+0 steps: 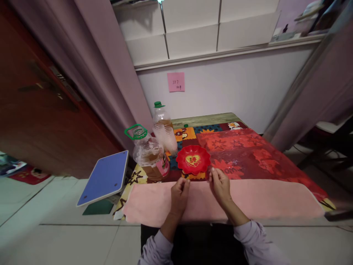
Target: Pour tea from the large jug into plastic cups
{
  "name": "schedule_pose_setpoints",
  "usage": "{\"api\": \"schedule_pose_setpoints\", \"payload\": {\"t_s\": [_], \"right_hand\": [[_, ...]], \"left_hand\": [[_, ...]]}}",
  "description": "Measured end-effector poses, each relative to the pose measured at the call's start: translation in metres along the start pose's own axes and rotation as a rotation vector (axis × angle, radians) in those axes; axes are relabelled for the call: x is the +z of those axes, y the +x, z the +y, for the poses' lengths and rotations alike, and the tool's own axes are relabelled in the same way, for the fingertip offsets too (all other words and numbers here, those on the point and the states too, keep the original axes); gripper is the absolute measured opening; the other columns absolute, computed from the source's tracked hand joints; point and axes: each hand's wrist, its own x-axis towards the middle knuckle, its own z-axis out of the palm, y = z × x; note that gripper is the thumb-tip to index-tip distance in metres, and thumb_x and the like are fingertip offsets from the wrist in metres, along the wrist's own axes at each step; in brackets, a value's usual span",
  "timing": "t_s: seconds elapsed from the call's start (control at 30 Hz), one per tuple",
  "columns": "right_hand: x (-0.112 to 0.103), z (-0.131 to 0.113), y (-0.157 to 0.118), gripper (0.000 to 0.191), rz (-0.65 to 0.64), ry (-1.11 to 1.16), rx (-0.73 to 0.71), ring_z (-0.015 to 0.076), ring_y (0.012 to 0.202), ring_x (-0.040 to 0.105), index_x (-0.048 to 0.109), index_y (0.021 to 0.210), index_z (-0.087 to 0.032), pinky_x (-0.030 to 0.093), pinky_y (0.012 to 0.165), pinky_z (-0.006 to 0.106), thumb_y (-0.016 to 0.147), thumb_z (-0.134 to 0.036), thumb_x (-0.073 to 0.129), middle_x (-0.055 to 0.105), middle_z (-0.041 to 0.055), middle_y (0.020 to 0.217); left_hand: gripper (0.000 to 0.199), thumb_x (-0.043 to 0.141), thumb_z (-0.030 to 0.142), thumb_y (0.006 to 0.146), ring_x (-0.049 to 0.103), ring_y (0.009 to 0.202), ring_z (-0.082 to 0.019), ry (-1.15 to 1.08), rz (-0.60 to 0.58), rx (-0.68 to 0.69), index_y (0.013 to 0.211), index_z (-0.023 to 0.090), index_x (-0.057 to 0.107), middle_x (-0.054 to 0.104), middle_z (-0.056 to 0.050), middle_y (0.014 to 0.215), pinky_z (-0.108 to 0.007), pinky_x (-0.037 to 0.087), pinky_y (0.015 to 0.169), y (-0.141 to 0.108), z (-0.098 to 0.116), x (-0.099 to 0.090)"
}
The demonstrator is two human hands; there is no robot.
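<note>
Sleeves (pixel 158 247) below towel (pixel 264 198) edge, hands (pixel 179 194) near dish (pixel 182 161)

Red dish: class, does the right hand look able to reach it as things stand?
Probably yes: the right hand is close to the dish, and nothing visible stands between them.

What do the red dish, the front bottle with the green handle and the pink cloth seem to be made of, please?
The red dish: probably smooth moulded plastic, given its even colour and scalloped rim.
The front bottle: likely glossy clear plastic; brown liquid shows through.
The pink cloth: matte fabric, perhaps towelling, without shine; its weave is unclear.
</note>
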Motion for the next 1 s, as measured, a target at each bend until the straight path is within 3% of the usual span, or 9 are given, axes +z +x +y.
{"api": "schedule_pose_setpoints", "payload": {"t_s": [0.2, 0.4, 0.67, 0.87, 1.0], "right_hand": [[0.001, -0.009, -0.004, 0.054, -0.133, -0.206, -0.015, 0.0167, 0.056, 0.056, 0.056, 0.068, -0.025, 0.040, 0.059, 0.028, 0.102, -0.066, 0.049, 0.059, -0.0011, 0.057], [0.001, -0.010, -0.007, 0.046, -0.215, -0.473, -0.120, 0.0197, 0.063, 0.063, 0.066, 0.074, -0.025, 0.038, 0.061, 0.030, 0.101, -0.058, 0.051, 0.068, 0.0021, 0.065], [0.001, -0.009, -0.008, 0.036, -0.223, -0.467, -0.122, 0.0222, 0.064, 0.065, 0.071, 0.075, -0.027, 0.039, 0.062, 0.030, 0.098, -0.052, 0.058, 0.073, 0.0020, 0.068], [0.001, -0.010, -0.008, 0.036, -0.224, -0.488, -0.113, 0.0205, 0.060, 0.061, 0.071, 0.075, -0.027, 0.035, 0.060, 0.030, 0.097, -0.052, 0.060, 0.071, 0.0015, 0.067], [0.002, -0.014, -0.009, 0.047, -0.192, -0.386, -0.095, 0.0174, 0.057, 0.053, 0.063, 0.067, -0.024, 0.033, 0.059, 0.029, 0.097, -0.060, 0.059, 0.060, -0.0006, 0.059]], "left_hand": [[0.041, 0.044, 0.050, 0.103, 0.048, 0.059, -0.014, -0.028, -0.107, -0.053, 0.070, 0.024, 0.046, 0.051, 0.003, 0.063, -0.027, 0.039, 0.059, -0.001, -0.004, -0.002], [0.030, 0.046, 0.041, 0.099, 0.055, 0.063, -0.016, 0.018, -0.191, -0.042, 0.075, 0.025, 0.054, 0.056, 0.002, 0.065, -0.029, 0.041, 0.065, -0.004, 0.002, -0.003], [0.010, 0.049, 0.025, 0.087, 0.059, 0.065, -0.019, 0.030, -0.233, -0.046, 0.081, 0.026, 0.057, 0.061, 0.002, 0.069, -0.030, 0.042, 0.066, -0.005, -0.003, -0.003], [0.017, 0.051, 0.033, 0.094, 0.058, 0.066, -0.018, 0.004, -0.206, -0.063, 0.084, 0.025, 0.061, 0.061, 0.002, 0.070, -0.029, 0.041, 0.066, -0.004, 0.003, -0.003], [0.027, 0.054, 0.043, 0.095, 0.053, 0.062, -0.017, -0.049, -0.195, -0.082, 0.075, 0.025, 0.057, 0.056, 0.002, 0.065, -0.029, 0.039, 0.063, -0.004, 0.008, -0.003]]}}
